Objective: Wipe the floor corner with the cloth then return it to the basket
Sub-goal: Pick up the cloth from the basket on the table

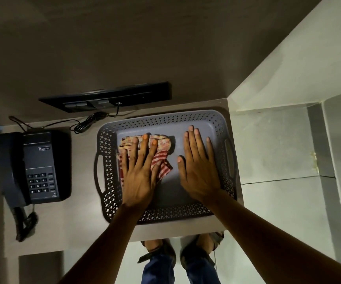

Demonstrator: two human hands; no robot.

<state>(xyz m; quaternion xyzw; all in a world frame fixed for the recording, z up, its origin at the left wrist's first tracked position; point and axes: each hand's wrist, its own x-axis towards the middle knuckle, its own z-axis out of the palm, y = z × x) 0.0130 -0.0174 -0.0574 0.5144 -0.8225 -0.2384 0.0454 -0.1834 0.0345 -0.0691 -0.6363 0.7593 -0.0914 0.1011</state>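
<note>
A grey perforated basket (108, 165) with side handles stands on a small table. A crumpled red-and-white striped cloth (164, 158) lies in its left half. My left hand (140, 173) hovers flat over the cloth with fingers spread, covering much of it; whether it touches the cloth is unclear. My right hand (198, 167) is spread flat over the bare right half of the basket floor, holding nothing. The tiled floor corner (317, 140) lies to the right of the table, beside the white wall.
A dark desk telephone (40, 167) with a coiled cord sits left of the basket. A black socket panel (108, 99) with a thin cable is on the wall behind. My feet in sandals (177, 253) stand on the tiles below the table edge.
</note>
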